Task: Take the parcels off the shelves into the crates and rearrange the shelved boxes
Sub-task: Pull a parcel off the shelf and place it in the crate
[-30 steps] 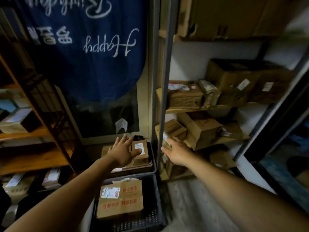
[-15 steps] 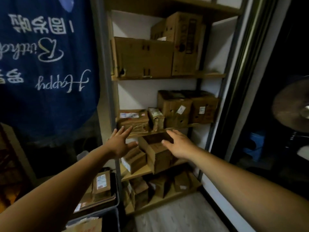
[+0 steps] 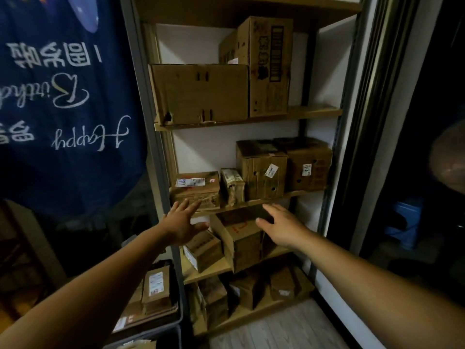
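Observation:
A wooden shelf unit holds cardboard boxes on several levels. My left hand is open with fingers spread, just below a flat labelled parcel on the middle shelf. My right hand is open too, hovering in front of an open-topped box on the shelf below. A small box lies under my left hand. A dark crate at the bottom left holds labelled parcels. Neither hand holds anything.
Two large boxes fill the upper shelf, and two medium boxes stand on the middle shelf's right. A blue banner hangs at left. A dark door frame borders the right. Wood floor lies below.
My view swung up and right from the crates to the shelf unit. Both hands rose from crate level to the middle shelves, staying open.

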